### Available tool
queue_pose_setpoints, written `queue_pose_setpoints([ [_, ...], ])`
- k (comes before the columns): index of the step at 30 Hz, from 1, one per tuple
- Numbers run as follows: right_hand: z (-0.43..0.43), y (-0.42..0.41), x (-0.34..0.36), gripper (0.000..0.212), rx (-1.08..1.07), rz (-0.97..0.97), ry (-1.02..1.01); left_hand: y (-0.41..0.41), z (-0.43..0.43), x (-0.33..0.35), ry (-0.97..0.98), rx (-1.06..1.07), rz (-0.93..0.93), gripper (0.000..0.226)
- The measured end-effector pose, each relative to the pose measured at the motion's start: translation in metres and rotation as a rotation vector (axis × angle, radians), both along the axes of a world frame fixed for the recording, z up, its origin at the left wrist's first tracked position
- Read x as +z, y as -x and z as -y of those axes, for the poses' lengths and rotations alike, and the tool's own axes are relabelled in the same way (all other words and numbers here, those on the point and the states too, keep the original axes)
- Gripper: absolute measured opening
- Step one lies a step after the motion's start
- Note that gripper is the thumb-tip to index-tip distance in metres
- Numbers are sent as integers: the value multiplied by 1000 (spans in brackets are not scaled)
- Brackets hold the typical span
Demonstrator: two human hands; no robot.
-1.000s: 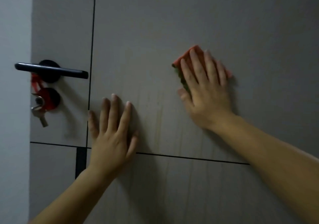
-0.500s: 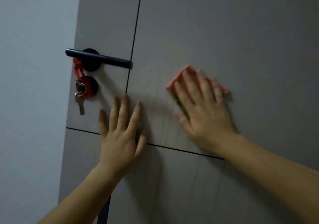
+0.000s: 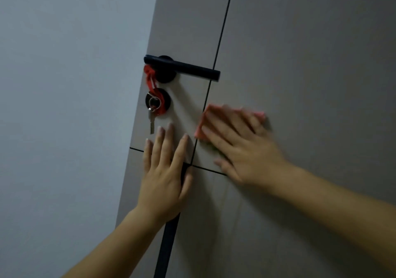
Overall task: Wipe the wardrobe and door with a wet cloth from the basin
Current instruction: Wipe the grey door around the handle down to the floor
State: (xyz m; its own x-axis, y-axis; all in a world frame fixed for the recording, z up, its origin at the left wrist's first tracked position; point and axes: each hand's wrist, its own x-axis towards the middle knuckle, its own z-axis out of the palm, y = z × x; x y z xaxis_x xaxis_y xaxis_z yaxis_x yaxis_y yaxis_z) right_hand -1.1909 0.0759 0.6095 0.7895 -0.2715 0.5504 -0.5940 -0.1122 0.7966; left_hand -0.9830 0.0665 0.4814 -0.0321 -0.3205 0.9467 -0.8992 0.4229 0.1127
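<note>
Two bare forearms reach up from the bottom edge of the view to the flat grey panelled door (image 3: 300, 53). The left hand (image 3: 165, 175) lies palm-flat on the door near its left edge, fingers straight and slightly spread, covering the crossing of the dark grooves and gripping nothing. Just beside it, to the right, the right hand (image 3: 246, 149) is also flat, blurred, with straight fingers fanned up and leftward. It presses the folded pink cloth (image 3: 206, 116) against the door panel, and the cloth's left corner touches the vertical groove. Above the left fingertips a silver key (image 3: 151, 124) hangs from a red ribbon (image 3: 150, 78) tied to the black lever handle (image 3: 184, 69), over a round black lock plate (image 3: 167, 103).
</note>
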Motion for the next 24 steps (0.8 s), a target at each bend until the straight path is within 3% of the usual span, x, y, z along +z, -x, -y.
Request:
queue_pose_setpoints([
  [3,5,-4,5,66,19,-55,27,-3,-2,-8,-2,-8,-24,68],
  [9,4,-56,42,72,-66,271,21,-6,-1,-24,-8,-4,-61,66],
  [15,11,-34,-26,67,35,-155,-35,-14,5,-44,-10,-1,-75,70],
  [24,29,-98,-22,65,39,-208,-32,-17,16,-63,1,-24,-89,71],
])
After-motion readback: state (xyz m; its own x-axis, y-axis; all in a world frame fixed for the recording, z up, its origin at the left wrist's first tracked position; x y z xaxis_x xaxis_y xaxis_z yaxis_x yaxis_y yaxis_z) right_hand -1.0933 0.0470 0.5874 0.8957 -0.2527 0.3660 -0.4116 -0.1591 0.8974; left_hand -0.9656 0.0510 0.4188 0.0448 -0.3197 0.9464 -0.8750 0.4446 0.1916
